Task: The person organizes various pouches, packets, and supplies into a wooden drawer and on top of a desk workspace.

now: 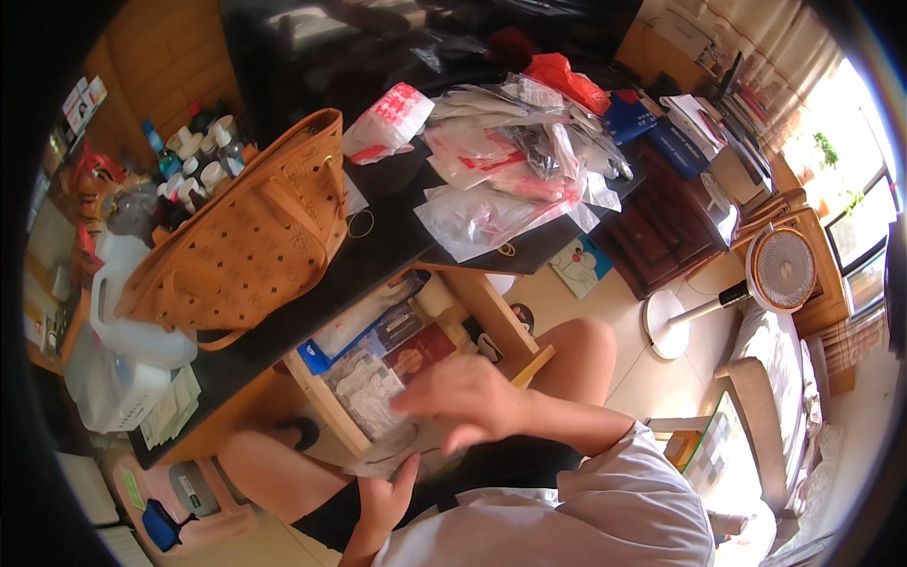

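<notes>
My left hand (pixel 386 496) grips the edge of a clear plastic bag (pixel 393 450) over my lap, at the front of an open wooden drawer (pixel 333 411). Just above the bag is my right hand (pixel 468 404), blurred, its fingers bent; whether it holds anything cannot be told. Inside the drawer lie a dark red booklet (pixel 421 351), a blue-edged plastic packet (pixel 319 354) and white crumpled items (pixel 368 386). A pile of clear and red-printed plastic bags (pixel 496 163) covers part of the black desk (pixel 382 248) beyond.
A tan handbag (pixel 248 241) stands on the desk at left, near pump bottles (pixel 227 145) and a white plastic container (pixel 113 390). A roll of printed bags (pixel 390 120) lies behind. At right are a dark red cabinet (pixel 652 220) and a standing fan (pixel 779 269).
</notes>
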`<state>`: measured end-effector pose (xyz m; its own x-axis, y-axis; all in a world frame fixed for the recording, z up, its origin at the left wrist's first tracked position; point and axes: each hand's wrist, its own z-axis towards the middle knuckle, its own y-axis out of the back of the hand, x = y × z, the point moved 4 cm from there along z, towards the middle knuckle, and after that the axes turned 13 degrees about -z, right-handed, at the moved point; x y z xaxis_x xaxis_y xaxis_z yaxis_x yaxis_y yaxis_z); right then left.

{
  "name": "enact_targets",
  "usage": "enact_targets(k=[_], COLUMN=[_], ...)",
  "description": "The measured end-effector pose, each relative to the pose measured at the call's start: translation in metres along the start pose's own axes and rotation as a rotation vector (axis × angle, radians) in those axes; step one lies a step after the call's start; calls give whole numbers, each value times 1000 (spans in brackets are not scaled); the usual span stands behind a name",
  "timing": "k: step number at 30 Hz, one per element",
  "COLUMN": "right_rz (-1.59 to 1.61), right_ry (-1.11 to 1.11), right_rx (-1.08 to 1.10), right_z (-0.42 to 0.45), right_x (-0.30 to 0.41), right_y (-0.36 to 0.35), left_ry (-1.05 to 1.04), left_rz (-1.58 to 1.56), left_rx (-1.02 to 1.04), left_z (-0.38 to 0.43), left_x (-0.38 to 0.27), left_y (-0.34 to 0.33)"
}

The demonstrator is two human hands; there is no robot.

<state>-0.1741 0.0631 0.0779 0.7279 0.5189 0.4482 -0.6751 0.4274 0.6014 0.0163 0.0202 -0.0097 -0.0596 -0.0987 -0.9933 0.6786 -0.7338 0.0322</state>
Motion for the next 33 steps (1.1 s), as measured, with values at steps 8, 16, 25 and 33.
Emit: enact_targets(k=[8,16,25,33], right_rz=[48,361,-130,-758], right_ry=[-727,-778,-748,-596], right_rx=[-387,31,-306,-588], right_z=[-49,-64,-2,30], right_x=[-80,-47,-153,-279], right_y=[70,39,123,203], left_ry=[266,192,189,276], left_rz=[-182,-99,-93,129], left_rx=[-246,-76,-89,-153], left_z=[-8,54,86,52], left_x=[34,2,-6,7], left_y=[16,-36,-27,12])
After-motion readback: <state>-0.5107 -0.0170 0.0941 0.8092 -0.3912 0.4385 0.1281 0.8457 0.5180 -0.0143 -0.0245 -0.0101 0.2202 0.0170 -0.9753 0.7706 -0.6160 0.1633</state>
